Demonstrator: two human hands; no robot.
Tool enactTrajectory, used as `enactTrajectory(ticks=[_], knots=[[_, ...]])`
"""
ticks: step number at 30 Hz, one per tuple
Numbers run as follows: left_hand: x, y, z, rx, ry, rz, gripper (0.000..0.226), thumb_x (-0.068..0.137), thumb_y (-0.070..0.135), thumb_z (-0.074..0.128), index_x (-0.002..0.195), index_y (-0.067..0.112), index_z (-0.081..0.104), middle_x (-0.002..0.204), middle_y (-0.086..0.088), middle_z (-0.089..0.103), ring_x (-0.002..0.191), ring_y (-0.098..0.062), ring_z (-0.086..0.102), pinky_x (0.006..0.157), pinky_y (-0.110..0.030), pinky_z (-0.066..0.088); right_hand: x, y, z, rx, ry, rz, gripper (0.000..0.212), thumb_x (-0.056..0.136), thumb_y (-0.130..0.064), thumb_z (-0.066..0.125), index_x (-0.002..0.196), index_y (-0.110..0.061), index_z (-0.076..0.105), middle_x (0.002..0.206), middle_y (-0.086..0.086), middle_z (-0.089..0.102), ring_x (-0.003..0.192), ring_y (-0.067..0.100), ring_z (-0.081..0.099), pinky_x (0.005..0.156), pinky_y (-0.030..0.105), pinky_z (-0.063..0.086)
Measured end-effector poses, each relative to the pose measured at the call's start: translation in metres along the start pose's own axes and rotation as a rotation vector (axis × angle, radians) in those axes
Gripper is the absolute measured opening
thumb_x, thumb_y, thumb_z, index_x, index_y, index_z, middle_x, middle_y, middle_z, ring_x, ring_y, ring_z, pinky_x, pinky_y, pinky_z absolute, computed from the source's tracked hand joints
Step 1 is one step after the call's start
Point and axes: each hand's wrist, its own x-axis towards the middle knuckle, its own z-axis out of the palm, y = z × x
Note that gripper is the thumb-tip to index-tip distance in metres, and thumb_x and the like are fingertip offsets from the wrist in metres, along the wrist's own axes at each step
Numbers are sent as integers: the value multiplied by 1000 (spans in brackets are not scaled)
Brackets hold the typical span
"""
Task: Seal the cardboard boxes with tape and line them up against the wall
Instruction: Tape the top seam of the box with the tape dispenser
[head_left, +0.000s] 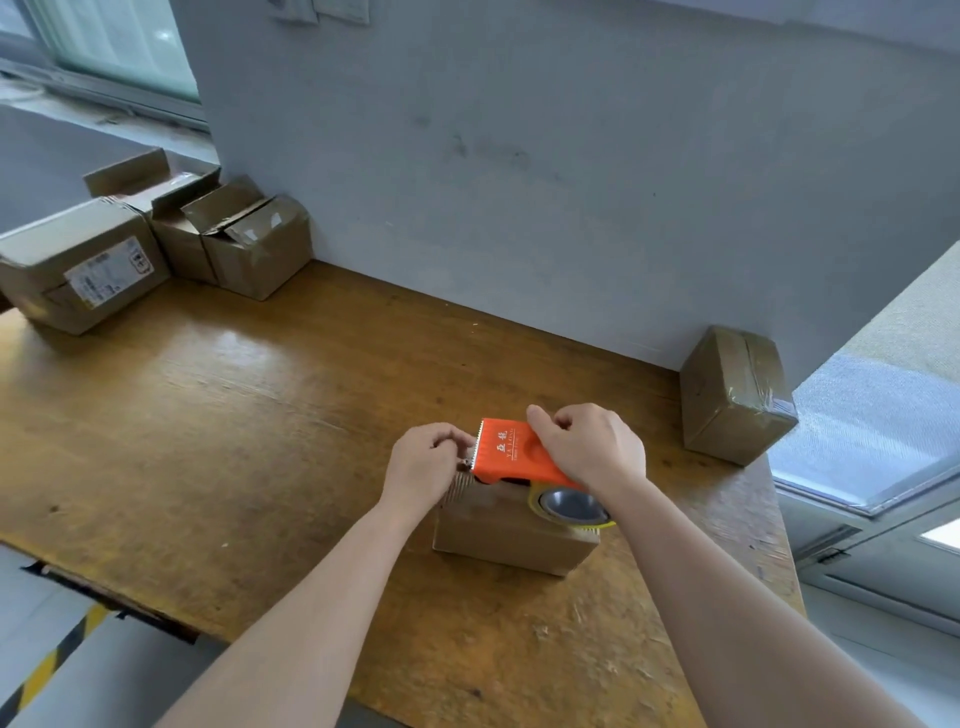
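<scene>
Orange tape dispenser (519, 454) on top of the small cardboard box (511, 525), which stood on the wooden table (260, 415), front right of centre and well apart from the wall (571, 156). Head view only.

Right hand (587, 447): fingers and thumb were clamped round the dispenser's body, tilting it so the toothed edge pointed left. The tape roll (571, 506) hung over the box's right top edge.

Left hand (423, 460): fingers were curled tight, with the tips pinching at the toothed edge. I took what they held for the tape end (470, 460); the film was too clear and small for me to be sure. The heel of this hand sat at the box's top left corner.

Other boxes: one taped box (732, 395) stood at the right end, touching the wall. At the far left was a cluster: a labelled box (78, 265) near the table edge and open-flapped boxes (249, 244) behind it, close to the wall.

Step in hand, as I judged it: starting a strip on this box, freeing the tape end and fixing it at the left side.

Next move, as I reckoned: press the end down firmly, then draw the dispenser rightwards along the flap seam. The box would need steadying, since it looked light enough to slide. After that, tear the tape on the teeth, rub it flat, and carry the box to the wall beside the taped one. The open boxes at the left were not yet done.
</scene>
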Motion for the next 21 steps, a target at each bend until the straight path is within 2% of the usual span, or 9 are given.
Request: enactTrajectory(ticks=[3,6,8,11,13,16,21], knots=[[-4,12,-5,-237,-57,-222,35,101,25,41,86,12,69,82,-6,70,53,-11,51,43,-20,35,2,-1,2,-15,2,-8,50,92,-69,39,94,-27,65,83,-8,63,72,13,62,67,24,51],[-2,12,-6,-244,-172,-378,41,100,48,45,98,14,67,76,-5,65,46,-11,47,36,-19,31,4,-1,3,-18,10,-14,50,92,-69,40,94,-26,65,82,-9,62,71,13,62,68,24,52],[0,11,-4,-194,-239,-401,39,98,45,50,107,10,67,74,-5,62,44,-9,44,35,-17,27,5,-1,3,-8,11,-18,49,92,-69,40,93,-27,65,80,-9,62,71,13,62,67,24,53],[-1,14,-5,-207,-256,-405,22,97,30,56,97,10,65,61,0,54,45,-7,39,35,-19,24,6,0,3,-2,6,-22,50,92,-69,40,92,-26,65,78,-10,61,69,12,62,62,22,49],[-2,17,-6,-236,-246,-393,13,97,23,57,93,15,65,64,-1,59,47,-8,40,36,-19,26,7,0,2,-10,6,-22,51,92,-69,40,92,-26,66,77,-10,61,69,11,61,61,21,48],[-4,20,-4,-238,-212,-358,20,99,21,53,84,20,66,75,-8,68,48,-10,49,38,-21,31,7,-2,1,-28,2,-29,53,92,-70,38,94,-25,67,79,-9,62,71,12,62,65,23,51],[-7,12,-2,-116,-85,-274,33,100,17,51,69,16,61,65,-8,65,42,-10,49,38,-22,32,7,-10,-4,-166,-46,-66,62,91,-75,33,94,-22,66,79,-5,64,70,13,61,61,24,47]])
